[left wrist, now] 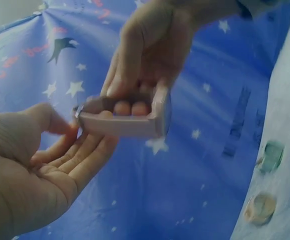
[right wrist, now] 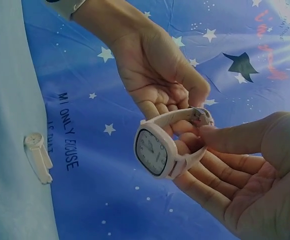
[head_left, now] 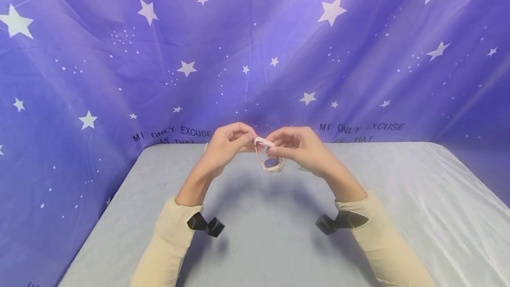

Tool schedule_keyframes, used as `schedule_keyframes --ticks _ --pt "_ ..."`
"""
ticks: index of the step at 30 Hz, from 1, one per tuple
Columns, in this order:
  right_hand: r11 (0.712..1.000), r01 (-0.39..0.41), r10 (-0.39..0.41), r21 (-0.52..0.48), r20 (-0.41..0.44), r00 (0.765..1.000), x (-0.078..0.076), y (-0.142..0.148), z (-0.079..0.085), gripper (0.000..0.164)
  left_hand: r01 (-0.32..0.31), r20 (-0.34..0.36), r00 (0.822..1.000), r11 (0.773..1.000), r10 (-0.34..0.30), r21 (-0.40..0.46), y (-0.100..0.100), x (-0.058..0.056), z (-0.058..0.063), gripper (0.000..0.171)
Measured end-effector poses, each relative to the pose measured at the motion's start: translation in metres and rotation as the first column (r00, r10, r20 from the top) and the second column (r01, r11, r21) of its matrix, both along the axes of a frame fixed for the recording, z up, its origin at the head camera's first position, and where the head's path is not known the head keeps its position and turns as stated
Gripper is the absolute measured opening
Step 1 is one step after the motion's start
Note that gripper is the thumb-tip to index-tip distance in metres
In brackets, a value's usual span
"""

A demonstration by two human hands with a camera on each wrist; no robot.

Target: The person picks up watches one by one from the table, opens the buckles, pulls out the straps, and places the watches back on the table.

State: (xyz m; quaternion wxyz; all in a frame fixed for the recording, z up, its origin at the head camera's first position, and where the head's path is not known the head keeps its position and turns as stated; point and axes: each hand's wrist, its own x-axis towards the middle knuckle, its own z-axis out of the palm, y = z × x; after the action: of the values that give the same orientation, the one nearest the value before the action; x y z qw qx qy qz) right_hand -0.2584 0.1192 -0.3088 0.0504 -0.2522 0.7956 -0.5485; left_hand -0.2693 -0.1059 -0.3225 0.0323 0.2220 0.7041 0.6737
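A pale pink wristwatch (head_left: 275, 167) with a rounded square face hangs between my two hands above the table, its strap bent into a loop. My left hand (head_left: 229, 147) pinches the strap near the buckle. From the other side my right hand (head_left: 300, 147) holds the strap between thumb and fingers. In the right wrist view the watch face (right wrist: 152, 152) points outward and the metal buckle (right wrist: 203, 116) sits between the fingertips of both hands. Seen from the left wrist, the strap (left wrist: 120, 125) runs sideways and the dial is turned away.
On the pale blue table cloth (head_left: 255, 242) lies a beige watch (right wrist: 35, 142), seen from the right wrist. The left wrist view has a blurred green object (left wrist: 271, 156) and a round tan one (left wrist: 261, 208) on the cloth. A purple star-patterned curtain (head_left: 255, 34) hangs behind.
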Motion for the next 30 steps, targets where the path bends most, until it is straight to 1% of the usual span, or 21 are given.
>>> schedule_keyframes --ticks 2,6,9,12,15,19,21,25,27,30 --pt "1.000 -0.004 0.004 0.000 0.001 1.000 0.001 0.000 0.001 0.025 0.006 -0.007 1.000 1.000 -0.007 -0.010 -0.002 0.001 0.001 0.016" --pt "1.000 -0.018 0.018 -0.006 0.010 1.000 0.003 -0.001 0.003 0.024 0.025 -0.062 0.998 0.993 -0.032 -0.115 -0.006 0.003 0.004 0.021" --pt "1.000 -0.002 0.002 0.005 0.008 1.000 0.003 -0.001 0.004 0.024 0.031 -0.094 0.994 0.988 -0.046 -0.149 -0.006 0.003 0.004 0.019" --pt "1.000 -0.001 0.001 -0.012 0.025 1.000 0.003 -0.001 0.003 0.025 0.029 -0.103 0.994 0.992 -0.043 -0.126 -0.003 0.003 0.004 0.016" --pt "0.999 -0.013 0.015 -0.050 0.048 0.999 0.002 0.000 0.002 0.026 0.004 -0.112 0.994 0.996 -0.014 -0.091 0.001 0.003 0.003 0.016" --pt "0.998 -0.004 0.006 -0.065 0.027 1.000 0.002 0.001 0.000 0.026 -0.034 -0.114 0.993 0.999 0.030 -0.031 0.007 0.004 0.002 0.017" --pt "0.998 0.006 -0.005 -0.061 0.012 1.000 0.001 0.001 0.000 0.026 -0.048 -0.104 0.993 0.999 0.048 0.003 0.009 0.003 0.002 0.017" --pt "0.998 0.012 -0.012 -0.064 0.009 1.000 0.001 0.002 0.001 0.026 -0.081 -0.081 0.993 0.996 0.083 0.027 0.011 0.004 0.001 0.017" --pt "0.998 0.017 -0.016 -0.062 0.015 1.000 0.001 0.002 0.001 0.026 -0.086 -0.060 0.994 0.996 0.088 0.035 0.012 0.004 0.001 0.019" --pt "0.998 0.025 -0.024 -0.057 0.024 0.999 0.001 0.003 0.002 0.026 -0.070 -0.035 0.997 0.997 0.071 0.041 0.012 0.004 0.000 0.021"
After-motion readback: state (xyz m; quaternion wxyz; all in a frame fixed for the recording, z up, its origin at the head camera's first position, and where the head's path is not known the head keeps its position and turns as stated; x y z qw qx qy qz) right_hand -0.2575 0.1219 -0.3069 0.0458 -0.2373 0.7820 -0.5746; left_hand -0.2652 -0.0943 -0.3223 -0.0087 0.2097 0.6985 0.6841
